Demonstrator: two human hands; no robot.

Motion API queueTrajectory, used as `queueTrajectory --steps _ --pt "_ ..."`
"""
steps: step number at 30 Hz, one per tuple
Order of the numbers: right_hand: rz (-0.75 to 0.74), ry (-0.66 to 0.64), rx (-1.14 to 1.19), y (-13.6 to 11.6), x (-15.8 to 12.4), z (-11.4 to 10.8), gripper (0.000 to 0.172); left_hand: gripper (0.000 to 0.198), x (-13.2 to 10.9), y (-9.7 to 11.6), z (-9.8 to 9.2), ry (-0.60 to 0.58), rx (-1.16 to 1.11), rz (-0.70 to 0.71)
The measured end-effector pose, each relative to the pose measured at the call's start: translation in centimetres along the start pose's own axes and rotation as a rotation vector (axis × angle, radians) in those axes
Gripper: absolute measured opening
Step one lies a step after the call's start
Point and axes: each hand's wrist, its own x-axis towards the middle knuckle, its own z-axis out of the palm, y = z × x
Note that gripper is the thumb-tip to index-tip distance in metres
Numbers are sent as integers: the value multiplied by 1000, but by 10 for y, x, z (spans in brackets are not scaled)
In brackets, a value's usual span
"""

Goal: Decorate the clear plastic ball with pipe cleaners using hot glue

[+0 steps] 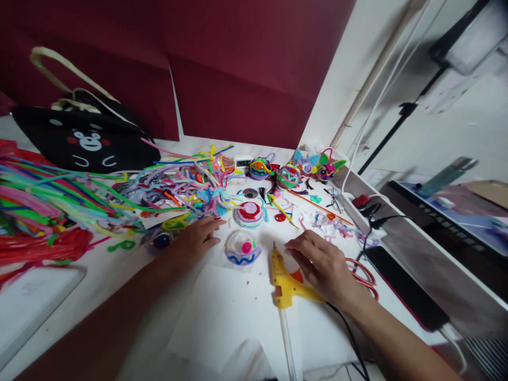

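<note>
Ideally, the left hand (194, 238), fingers spread and apparently empty, would steady the decorated ball (239, 241) between the hands, fingers avoiding the tip of the glue gun (284, 286). The right hand (327, 264) has thumb and forefinger close together; whether they pinch anything, I cannot tell. Pipe cleaners (39, 203) crowd the left, a red-topped ball (250, 210) sits just behind, and the cord (350, 330) beside the right forearm could snag; a phone (405, 288) lies beyond.
</note>
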Motion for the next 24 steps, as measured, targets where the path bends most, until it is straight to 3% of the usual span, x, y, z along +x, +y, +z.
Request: queueTrajectory --steps 12,18,24 --pt "70 112 39 4 -13 6 10 32 1 4 -1 204 38 25" --pt "106 207 113 -3 -11 -1 25 31 0 10 -6 336 48 -76" --pt "165 258 159 -2 -11 2 20 36 -1 12 -11 420 11 -199"
